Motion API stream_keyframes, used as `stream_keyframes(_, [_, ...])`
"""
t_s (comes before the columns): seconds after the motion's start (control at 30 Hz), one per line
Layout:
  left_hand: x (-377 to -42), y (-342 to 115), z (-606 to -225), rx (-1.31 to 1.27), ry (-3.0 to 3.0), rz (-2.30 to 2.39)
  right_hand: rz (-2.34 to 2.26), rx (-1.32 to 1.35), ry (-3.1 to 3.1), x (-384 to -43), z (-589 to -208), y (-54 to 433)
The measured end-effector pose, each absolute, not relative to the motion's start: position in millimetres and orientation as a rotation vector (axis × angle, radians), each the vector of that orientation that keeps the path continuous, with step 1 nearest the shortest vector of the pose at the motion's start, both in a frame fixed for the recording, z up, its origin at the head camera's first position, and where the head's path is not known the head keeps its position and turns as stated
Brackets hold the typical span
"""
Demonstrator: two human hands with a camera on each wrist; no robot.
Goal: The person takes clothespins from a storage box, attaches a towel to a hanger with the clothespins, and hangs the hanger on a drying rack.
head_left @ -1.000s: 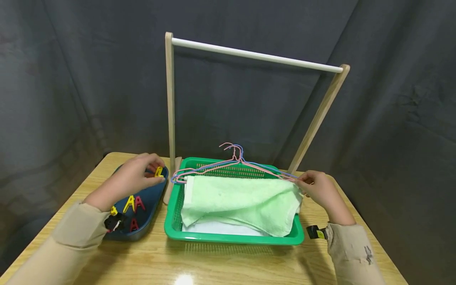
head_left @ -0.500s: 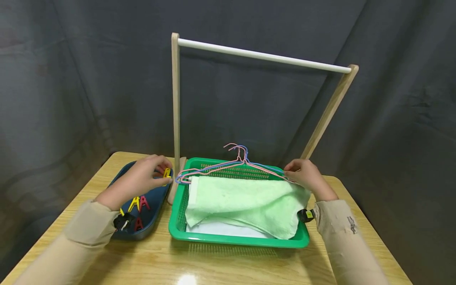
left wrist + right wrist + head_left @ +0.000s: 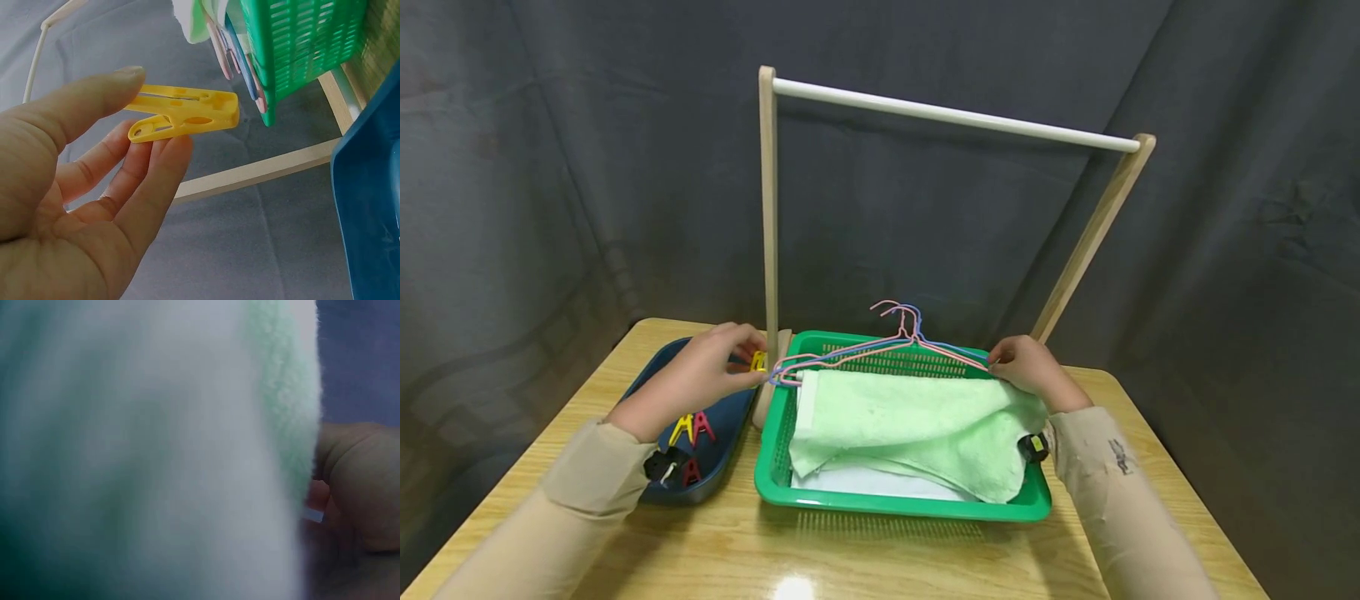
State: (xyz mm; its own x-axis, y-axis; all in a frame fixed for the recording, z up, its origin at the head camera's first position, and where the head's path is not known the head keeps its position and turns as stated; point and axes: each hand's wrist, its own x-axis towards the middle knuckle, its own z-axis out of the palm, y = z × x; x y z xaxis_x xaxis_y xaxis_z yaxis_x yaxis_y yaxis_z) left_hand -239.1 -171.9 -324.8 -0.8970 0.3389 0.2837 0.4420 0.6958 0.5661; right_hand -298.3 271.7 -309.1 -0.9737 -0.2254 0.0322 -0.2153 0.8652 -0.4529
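My left hand [image 3: 711, 362] pinches a yellow clothespin [image 3: 187, 115] between thumb and fingertips, beside the left ends of the hangers. Pink and blue wire hangers [image 3: 913, 337] lie stacked over the green basket [image 3: 895, 506], their hooks pointing up and back. A light green towel [image 3: 887, 408] is draped in front of the hangers, with white cloth [image 3: 880, 479] beneath it. On the other side, my right hand [image 3: 1030, 367] holds the right arms of the hangers with its fingertips. The towel's blurred edge fills most of the right wrist view, hiding those fingertips.
A blue tub [image 3: 730, 450] with several yellow and red clothespins [image 3: 702, 425] stands left of the basket. Behind the basket rises a wooden rack [image 3: 769, 208] with a white bar [image 3: 955, 115]. A dark curtain [image 3: 587, 167] hangs behind the wooden table [image 3: 850, 567].
My right hand has slid left along the hangers' arms, from their right end inward. The left hand has brought the clothespin slightly right, closer to the hangers' left ends.
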Motion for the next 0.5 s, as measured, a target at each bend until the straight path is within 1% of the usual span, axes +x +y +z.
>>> stream_keyframes(0.5, [-239.6,-169.8,-328.6,-0.684,-2.698,-0.999,-0.679,-0.36,3.017,-301.5,-319.1,268.1])
